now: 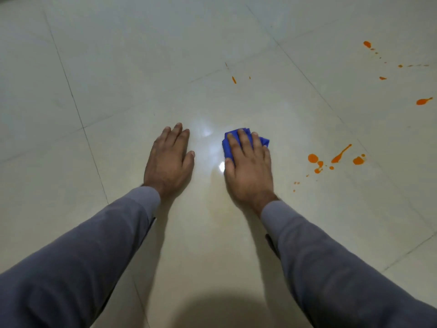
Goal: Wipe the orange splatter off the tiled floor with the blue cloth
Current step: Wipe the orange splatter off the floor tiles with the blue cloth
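Note:
My right hand (249,165) presses flat on the folded blue cloth (229,144), which shows at the fingertips and along the hand's left side. My left hand (169,159) lies flat on the cream tiled floor (118,67), fingers together, holding nothing. Orange splatter (313,158) with a long streak (340,154) and a blob (358,160) lies to the right of the cloth, apart from it. More orange drops sit farther off: a small one (234,79) ahead, and several at the far right (424,101), (367,44).
A faint yellowish wet smear (220,202) marks the tile beneath and behind my right wrist. Dark grout lines (78,114) cross the floor. A light glare (221,166) reflects between my hands. A round shadow (212,311) falls at the bottom.

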